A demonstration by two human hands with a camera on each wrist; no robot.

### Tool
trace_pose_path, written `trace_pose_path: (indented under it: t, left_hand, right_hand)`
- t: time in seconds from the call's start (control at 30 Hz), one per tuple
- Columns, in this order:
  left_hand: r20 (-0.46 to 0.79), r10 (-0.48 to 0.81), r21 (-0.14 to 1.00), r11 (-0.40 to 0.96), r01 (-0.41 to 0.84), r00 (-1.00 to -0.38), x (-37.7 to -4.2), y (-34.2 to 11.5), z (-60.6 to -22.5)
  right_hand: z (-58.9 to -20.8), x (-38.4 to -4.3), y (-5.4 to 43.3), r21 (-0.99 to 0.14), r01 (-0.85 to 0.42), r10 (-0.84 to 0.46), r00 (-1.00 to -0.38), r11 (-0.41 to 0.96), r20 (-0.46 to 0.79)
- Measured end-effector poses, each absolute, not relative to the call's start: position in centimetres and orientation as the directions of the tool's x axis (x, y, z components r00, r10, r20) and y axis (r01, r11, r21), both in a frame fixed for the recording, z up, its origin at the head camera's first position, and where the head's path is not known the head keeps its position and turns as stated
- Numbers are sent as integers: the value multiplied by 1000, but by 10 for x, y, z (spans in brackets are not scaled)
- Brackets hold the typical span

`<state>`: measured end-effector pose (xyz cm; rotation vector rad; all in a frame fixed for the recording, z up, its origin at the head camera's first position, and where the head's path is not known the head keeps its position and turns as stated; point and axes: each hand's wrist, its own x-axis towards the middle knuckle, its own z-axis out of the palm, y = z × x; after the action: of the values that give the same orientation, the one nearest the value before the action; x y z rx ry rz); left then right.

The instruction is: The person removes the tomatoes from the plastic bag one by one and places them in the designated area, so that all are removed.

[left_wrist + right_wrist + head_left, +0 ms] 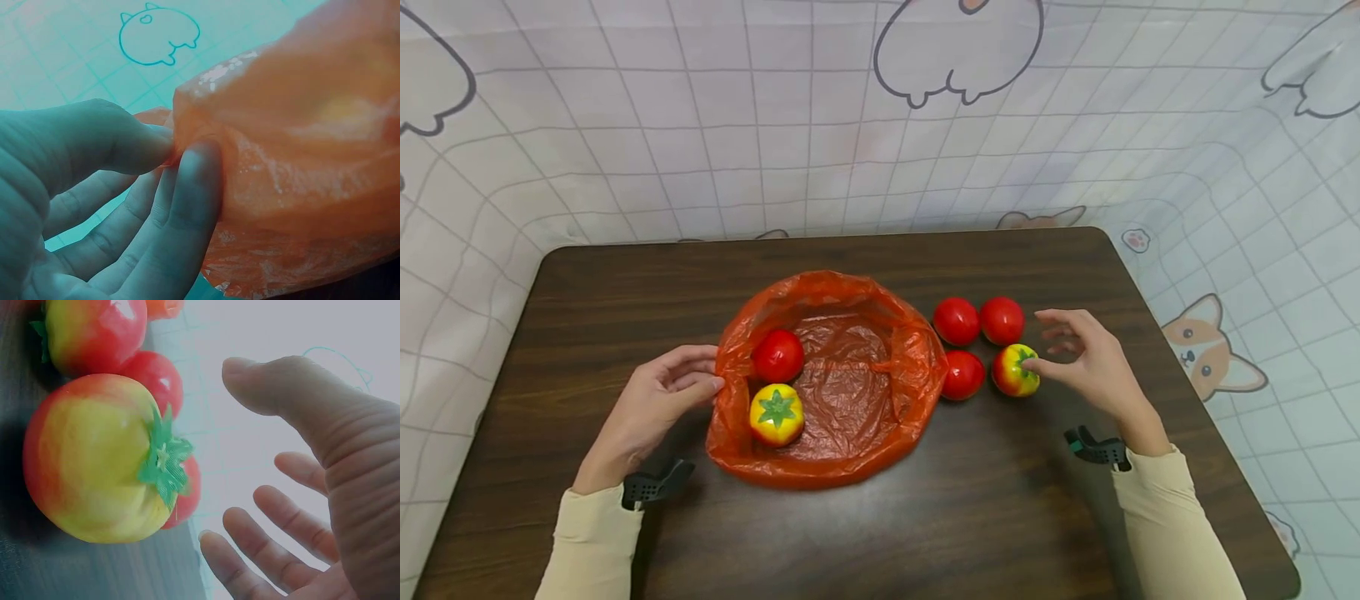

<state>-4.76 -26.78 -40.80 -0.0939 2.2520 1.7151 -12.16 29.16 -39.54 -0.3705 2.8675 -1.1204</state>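
Observation:
An orange-red plastic bag [850, 471] lies wide-mouthed on the table, its rim rolled outward. Inside are a red tomato [778, 356] and a yellow-red tomato [777, 415] with a green leafy top. My left hand [658, 404] pinches the bag's left rim between thumb and fingertips, as the left wrist view shows up close. To the right of the bag my right hand [1093, 358] hovers with spread fingers, holding nothing. Just off its thumb sits another yellow-red tomato [94, 462] with a green calyx [164, 456].
Three red tomatoes, at the back [957, 322], back right [1002, 321] and beside the bag's right rim [962, 375], cluster near the yellow-red one. The dark wooden table [880, 542] meets a white gridded cloth [820, 150] with cartoon dogs behind it. A black band [1097, 450] circles the right wrist.

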Motion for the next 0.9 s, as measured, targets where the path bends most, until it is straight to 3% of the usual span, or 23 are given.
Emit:
trace_pose_path:
  t: [0.4,0.9]
  left_hand:
    - [-266,122,928,299,-220,-956,-47,-269,-407]
    - [-258,116,939,264,-221,-959,-45,-272,-399]
  right_hand:
    - [-383,-131,274,-715,-275,-248,-958,643,145]
    - [-359,-151,199,-676,-457,-434,-874,577,221]
